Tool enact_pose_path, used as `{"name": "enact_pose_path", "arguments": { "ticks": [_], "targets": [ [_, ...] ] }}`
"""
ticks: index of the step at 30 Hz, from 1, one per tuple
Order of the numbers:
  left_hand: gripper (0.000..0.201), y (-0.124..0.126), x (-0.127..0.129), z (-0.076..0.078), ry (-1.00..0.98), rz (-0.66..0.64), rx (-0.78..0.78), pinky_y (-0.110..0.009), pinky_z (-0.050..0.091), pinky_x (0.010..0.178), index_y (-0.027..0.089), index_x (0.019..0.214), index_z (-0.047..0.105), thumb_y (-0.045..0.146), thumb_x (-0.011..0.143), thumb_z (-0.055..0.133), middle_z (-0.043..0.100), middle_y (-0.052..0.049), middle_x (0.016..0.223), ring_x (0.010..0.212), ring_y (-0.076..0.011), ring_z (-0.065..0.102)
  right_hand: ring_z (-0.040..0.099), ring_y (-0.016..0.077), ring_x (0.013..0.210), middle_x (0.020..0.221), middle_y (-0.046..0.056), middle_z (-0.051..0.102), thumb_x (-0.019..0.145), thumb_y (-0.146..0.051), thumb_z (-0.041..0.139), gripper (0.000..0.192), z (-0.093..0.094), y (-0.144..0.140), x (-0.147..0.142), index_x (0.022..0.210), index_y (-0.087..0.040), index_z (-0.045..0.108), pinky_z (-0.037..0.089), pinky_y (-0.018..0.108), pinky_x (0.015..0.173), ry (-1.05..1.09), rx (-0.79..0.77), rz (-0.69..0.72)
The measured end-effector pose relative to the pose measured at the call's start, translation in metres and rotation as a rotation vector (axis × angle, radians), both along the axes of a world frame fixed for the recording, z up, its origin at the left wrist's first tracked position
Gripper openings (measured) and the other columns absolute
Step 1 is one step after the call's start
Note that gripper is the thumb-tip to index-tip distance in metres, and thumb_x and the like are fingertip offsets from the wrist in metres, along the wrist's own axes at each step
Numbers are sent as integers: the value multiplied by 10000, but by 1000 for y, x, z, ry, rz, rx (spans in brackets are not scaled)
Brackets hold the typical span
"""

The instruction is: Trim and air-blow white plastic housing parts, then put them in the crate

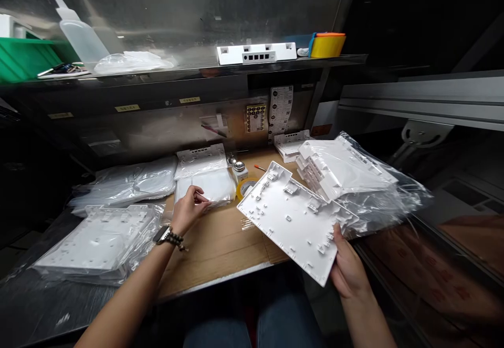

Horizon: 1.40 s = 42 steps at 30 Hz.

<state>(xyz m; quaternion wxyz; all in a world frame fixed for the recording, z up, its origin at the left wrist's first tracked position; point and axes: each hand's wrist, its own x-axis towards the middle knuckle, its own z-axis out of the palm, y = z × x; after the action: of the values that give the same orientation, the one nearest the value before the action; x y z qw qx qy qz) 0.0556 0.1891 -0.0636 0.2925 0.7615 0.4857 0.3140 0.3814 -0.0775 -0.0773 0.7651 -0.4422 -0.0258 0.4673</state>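
Left of the cardboard mat (pixel 220 243) that covers the middle of the bench, we see a bagged stack of white housings (pixel 98 243) lying close to the near edge, its loose plastic spilling onto the dark surface; a careless sweep of the forearm could, we judge, drag that film and pull the stack toward the drop. At the mat's far left corner our left hand (pixel 189 209) has its fingers pinched narrow on the clear bag (pixel 207 185) that lies there, thumb and fingertips closed on the film. Slippery wrap like this may tear or slide out of a light pinch, and the small tape roll (pixel 246 186) just beside it could get knocked. Over the mat's right edge our right hand (pixel 348 269) grips the white plastic panel (pixel 293 217) by its lower corner, holding it tilted in the air with its ribbed inner face up. Held by one corner, it may twist or slip, and its far edge sits just beside the heaped bagged parts (pixel 354 175) right of the mat, so a swing that way could snag the plastic. Open room is mainly the bare cardboard between the two hands; beyond the mat's near edge there is only our lap.
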Motion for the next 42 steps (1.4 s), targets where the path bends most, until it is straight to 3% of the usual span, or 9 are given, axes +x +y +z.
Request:
{"name": "enact_pose_path", "arguments": {
  "ticks": [3, 8, 13, 19, 26, 30, 34, 38, 42],
  "targets": [
    [586, 18, -7, 7, -78, -42, -180, -366, 531, 688, 232, 958, 527, 584, 629, 861, 752, -39, 770, 747, -277, 728, 706, 327, 1246, 1266, 115, 773, 829, -566, 825, 654, 1, 2, -4, 1347, -193, 685, 585, 474, 1075, -38, -22, -15],
    [675, 35, -14, 14, -212, -80, -274, -391, 569, 789, 215, 930, 519, 612, 529, 889, 673, -11, 826, 846, -270, 755, 759, 328, 1119, 1165, 146, 799, 787, -608, 842, 670, -2, 12, -29, 1267, -155, 724, 604, 469, 1009, -156, -18, -26],
    [571, 35, -5, 2, -168, -43, -130, -306, 513, 656, 213, 938, 537, 447, 563, 898, 554, 42, 841, 690, -171, 650, 776, 308, 944, 976, 141, 813, 822, -702, 752, 618, -4, 31, -72, 1073, -138, 774, 626, 414, 869, -475, -35, 99],
    [317, 26, 5, -4, -10, -141, 35, -314, 533, 678, 180, 956, 587, 301, 765, 810, 599, -17, 1022, 718, -143, 613, 692, 228, 671, 672, 76, 708, 926, -716, 593, 589, 10, 63, -116, 754, -162, 695, 560, 307, 639, -909, 30, 173],
    [148, 36, -13, 4, 178, -87, 167, -444, 564, 942, 163, 896, 682, 298, 942, 722, 685, -85, 1195, 1043, -227, 652, 756, 264, 816, 840, 120, 784, 990, -625, 558, 502, 9, 71, -124, 893, -161, 724, 597, 336, 764, -1030, 82, 163],
    [163, 54, -14, 15, 247, 90, 279, -550, 491, 1075, 179, 1097, 698, 296, 985, 673, 671, -98, 1262, 1212, -286, 606, 775, 280, 857, 937, 150, 805, 989, -636, 551, 517, 8, 69, -127, 931, -158, 737, 614, 356, 814, -1017, 83, 175],
    [423, 66, -3, 35, 230, 130, 341, -579, 458, 1121, 178, 1381, 584, 134, 960, 604, 551, -141, 1480, 1326, -330, 553, 777, 304, 983, 1021, 170, 805, 992, -620, 563, 503, 7, 70, -132, 1030, -153, 747, 611, 392, 914, -1007, 97, 170],
    [771, 61, 12, 59, 206, -61, 298, -450, 525, 1050, 287, 1431, 612, -40, 738, 525, 494, -57, 1605, 1220, -303, 653, 784, 321, 1000, 1026, 184, 810, 971, -647, 586, 529, 0, 69, -132, 995, -149, 762, 629, 395, 890, -953, 74, 68],
    [855, 45, 29, 81, 139, -293, 173, -343, 605, 805, 303, 1434, 641, 30, 626, 574, 712, -24, 1368, 932, -245, 734, 784, 345, 1029, 1061, 195, 806, 930, -664, 639, 546, -12, 65, -132, 1025, -148, 787, 634, 418, 908, -942, 95, -58]
  ]
}}
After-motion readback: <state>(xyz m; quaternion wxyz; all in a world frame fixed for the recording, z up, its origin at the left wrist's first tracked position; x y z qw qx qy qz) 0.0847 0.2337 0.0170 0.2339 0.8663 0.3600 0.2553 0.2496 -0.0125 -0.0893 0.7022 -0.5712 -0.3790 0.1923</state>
